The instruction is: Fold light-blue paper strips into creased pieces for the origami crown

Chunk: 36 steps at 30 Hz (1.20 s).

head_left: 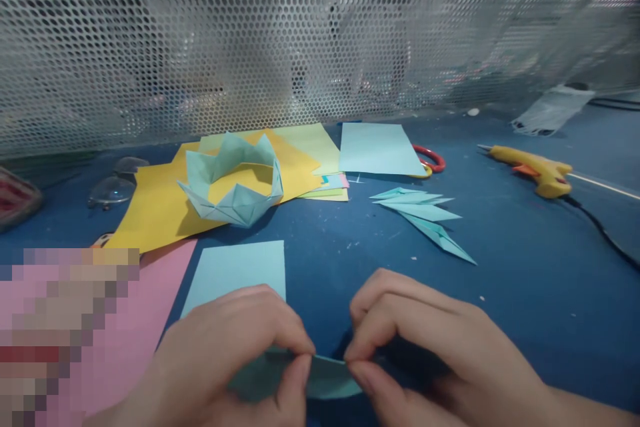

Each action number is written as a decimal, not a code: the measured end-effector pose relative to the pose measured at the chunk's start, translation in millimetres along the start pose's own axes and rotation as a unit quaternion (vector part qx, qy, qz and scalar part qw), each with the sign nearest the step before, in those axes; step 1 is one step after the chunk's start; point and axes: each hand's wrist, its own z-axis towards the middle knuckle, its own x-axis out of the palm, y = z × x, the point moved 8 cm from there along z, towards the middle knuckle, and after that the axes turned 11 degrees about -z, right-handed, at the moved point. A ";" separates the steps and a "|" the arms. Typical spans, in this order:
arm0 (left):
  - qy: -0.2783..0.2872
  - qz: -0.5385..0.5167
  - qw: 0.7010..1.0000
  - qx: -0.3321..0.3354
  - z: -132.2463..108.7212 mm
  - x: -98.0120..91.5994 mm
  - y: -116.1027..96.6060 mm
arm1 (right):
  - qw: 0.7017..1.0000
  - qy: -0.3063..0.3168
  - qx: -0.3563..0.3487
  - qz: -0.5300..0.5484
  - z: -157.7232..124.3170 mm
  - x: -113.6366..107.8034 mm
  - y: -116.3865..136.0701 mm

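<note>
Left hand (235,340) and right hand (435,340) pinching a teal paper (330,379), blue sheet (245,270) partly hidden behind the left, crown (245,207) on yellow paper (150,203), folded spikes (425,211), glue gun (550,180) rightward

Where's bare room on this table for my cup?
The blue tabletop is barest between the yellow glue gun and the right hand, which pinches teal paper. A smaller gap separates the teal paper crown from the folded teal paper spikes. Yellow paper sheets and a pink sheet crowd the left.
</note>
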 end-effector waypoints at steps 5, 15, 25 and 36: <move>-0.004 0.013 1.000 0.001 10.0 -0.6 -3.8 | 0.999 0.000 -0.005 -0.035 6.0 -8.9 -0.6; -0.007 0.014 1.000 -0.003 14.7 -2.7 -1.9 | 0.985 -0.106 0.137 0.016 1.4 -28.7 -41.4; -0.014 0.020 1.000 -0.005 15.5 -5.8 0.8 | 0.929 0.072 0.298 0.207 -1.6 20.0 -56.4; -0.019 -0.021 0.999 -0.027 6.6 -6.6 1.9 | 0.909 0.114 0.310 0.256 -0.5 27.3 -57.3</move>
